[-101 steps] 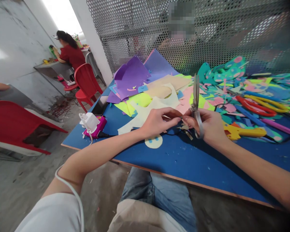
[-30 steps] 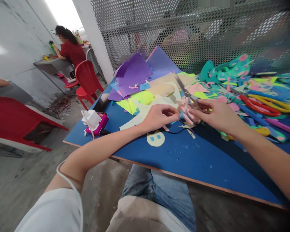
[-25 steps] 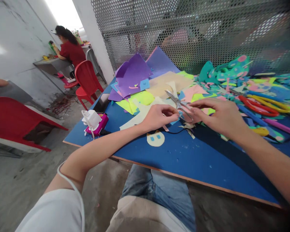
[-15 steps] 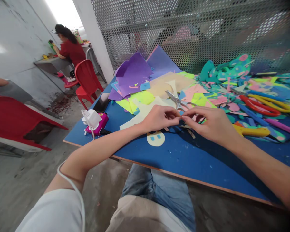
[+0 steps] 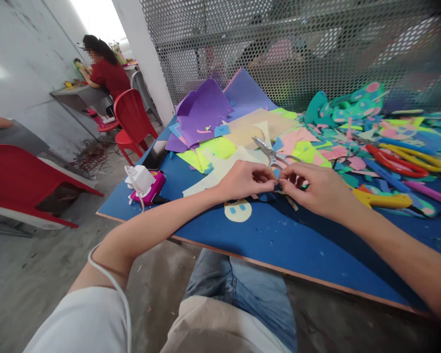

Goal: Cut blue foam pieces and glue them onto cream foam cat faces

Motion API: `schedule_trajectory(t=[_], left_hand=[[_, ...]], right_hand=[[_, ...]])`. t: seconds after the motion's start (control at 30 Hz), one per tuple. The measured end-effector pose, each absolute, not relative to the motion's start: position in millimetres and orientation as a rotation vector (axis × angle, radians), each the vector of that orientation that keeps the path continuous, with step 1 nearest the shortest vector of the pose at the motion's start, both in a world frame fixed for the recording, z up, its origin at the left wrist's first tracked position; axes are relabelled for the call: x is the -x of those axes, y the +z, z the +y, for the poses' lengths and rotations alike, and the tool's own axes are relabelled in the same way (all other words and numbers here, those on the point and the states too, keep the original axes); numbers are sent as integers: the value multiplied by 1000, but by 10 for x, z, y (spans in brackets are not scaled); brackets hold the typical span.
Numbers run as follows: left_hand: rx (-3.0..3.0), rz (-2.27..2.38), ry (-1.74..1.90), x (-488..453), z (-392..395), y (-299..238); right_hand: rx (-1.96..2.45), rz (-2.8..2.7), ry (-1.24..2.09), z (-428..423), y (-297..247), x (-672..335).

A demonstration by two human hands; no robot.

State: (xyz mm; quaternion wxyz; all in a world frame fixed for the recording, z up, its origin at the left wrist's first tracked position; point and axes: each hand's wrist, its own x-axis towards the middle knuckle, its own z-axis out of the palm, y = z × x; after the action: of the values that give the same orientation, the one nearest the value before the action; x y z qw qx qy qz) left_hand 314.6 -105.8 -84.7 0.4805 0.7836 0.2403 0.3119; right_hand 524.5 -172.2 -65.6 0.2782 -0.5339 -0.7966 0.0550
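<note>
My left hand (image 5: 247,179) and my right hand (image 5: 314,185) meet fingertip to fingertip above the blue table (image 5: 220,240). Both are closed in a pinch; whatever is between the fingers is too small to make out. Just beyond the fingertips lie metal scissors (image 5: 272,153), blades pointing away to the left. Below my left hand rests a round cream cutout (image 5: 238,211) with two small blue rectangles on it. A large cream sheet (image 5: 206,182) is partly hidden behind my left hand.
Purple sheets (image 5: 204,113) and coloured scraps cover the table's back. Scissors with red handles (image 5: 393,163) and a yellow-handled tool (image 5: 385,198) lie right. A white charger (image 5: 139,179) stands at the left edge. A perforated metal screen (image 5: 220,44) rises behind. Another person (image 5: 110,73) sits far left.
My fingertips have drawn slightly closer together, and the small blue bit seen near them half a second ago is harder to see. The cutout and scissors have stayed put.
</note>
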Motion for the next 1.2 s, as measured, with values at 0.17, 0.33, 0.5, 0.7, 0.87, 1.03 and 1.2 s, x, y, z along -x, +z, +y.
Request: schedule_trajectory(t=[0.17, 0.33, 0.5, 0.7, 0.87, 1.03, 1.2], left_hand=[[-1899, 595, 762, -3146, -1066, -868], [-1892, 551, 758, -3146, -1065, -854], [-1887, 551, 734, -3138, -1080, -829], [-2023, 589, 840, -3102, -1054, -757], [-2317, 609, 723, -2979, -813, -502], [-2552, 758, 44, -2731, -659, -256], [-2433, 812, -236, -2575, -613, -261]], right_hand=[[1436, -2142, 175, -1710, -673, -5268], [1418, -2163, 157, -1719, -640, -5251], [1412, -2166, 146, -1722, -632, -5232], [1313, -2137, 360, -1754, -603, -5253], [1169, -2233, 665, -1805, -562, -5092], [1115, -2350, 873, -1797, -650, -4838], [1171, -2373, 977, -1772, -734, -4713]])
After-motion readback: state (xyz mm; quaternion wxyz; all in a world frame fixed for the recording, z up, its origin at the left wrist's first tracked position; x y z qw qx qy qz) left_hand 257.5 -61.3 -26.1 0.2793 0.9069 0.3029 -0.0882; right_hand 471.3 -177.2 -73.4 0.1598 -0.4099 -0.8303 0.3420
